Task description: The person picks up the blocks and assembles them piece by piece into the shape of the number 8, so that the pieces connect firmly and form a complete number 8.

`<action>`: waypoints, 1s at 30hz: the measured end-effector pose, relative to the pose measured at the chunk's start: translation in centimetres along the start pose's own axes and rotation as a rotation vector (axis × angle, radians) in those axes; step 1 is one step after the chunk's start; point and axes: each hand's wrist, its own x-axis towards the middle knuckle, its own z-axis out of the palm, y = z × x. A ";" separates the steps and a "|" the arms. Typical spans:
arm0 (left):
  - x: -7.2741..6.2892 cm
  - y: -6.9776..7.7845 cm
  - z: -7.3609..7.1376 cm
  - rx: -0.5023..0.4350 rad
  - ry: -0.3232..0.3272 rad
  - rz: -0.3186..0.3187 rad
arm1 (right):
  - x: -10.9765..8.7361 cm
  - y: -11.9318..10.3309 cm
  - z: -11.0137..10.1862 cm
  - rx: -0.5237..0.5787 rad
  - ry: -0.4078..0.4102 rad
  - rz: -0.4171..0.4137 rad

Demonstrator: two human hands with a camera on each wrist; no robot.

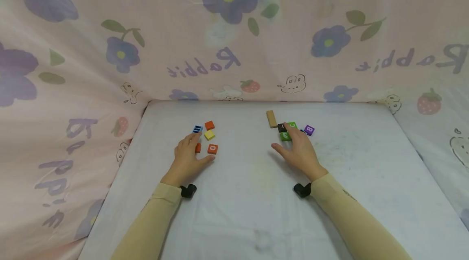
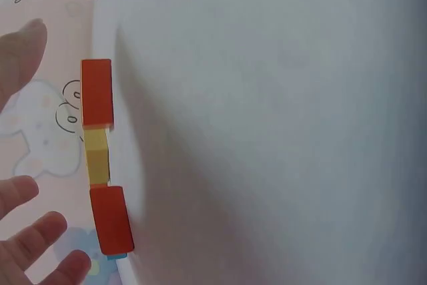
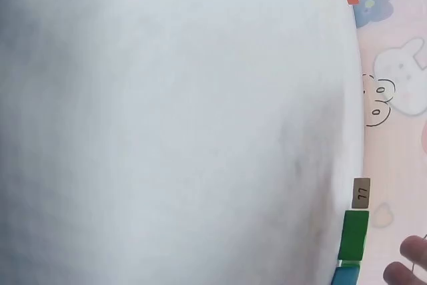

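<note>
My left hand point(image 1: 186, 158) hovers over small square tiles, fingers spread and holding nothing. An orange tile marked 0 point(image 1: 212, 149) lies by its thumb; another orange tile point(image 1: 198, 148) is partly hidden under the hand. Beyond the fingers are a blue striped tile point(image 1: 197, 129), a yellow tile point(image 1: 209, 135) and an orange tile point(image 1: 209, 125). My right hand point(image 1: 301, 153) reaches over green tiles point(image 1: 285, 136), a black tile point(image 1: 281, 127) and a purple tile marked 8 point(image 1: 309, 130). Its fingers are extended; whether a fingertip touches a tile I cannot tell.
A flat wooden block point(image 1: 271, 119) lies beyond the right hand's tiles. White cloth covers the table point(image 1: 245, 199). Patterned fabric point(image 1: 176, 28) rises at the back and both sides. In the right wrist view, a green tile point(image 3: 353, 235) stands near a blue piece point(image 3: 345, 275).
</note>
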 end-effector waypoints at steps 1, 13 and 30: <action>0.0 0.1 0.0 -0.005 -0.004 0.004 | 0.0 0.0 0.0 0.004 -0.002 0.005; 0.8 0.9 0.3 -0.105 -0.099 0.035 | 2.5 0.3 0.8 0.107 -0.041 0.134; 2.0 1.1 0.7 -0.076 -0.125 0.049 | 6.3 0.2 0.9 0.212 -0.056 0.305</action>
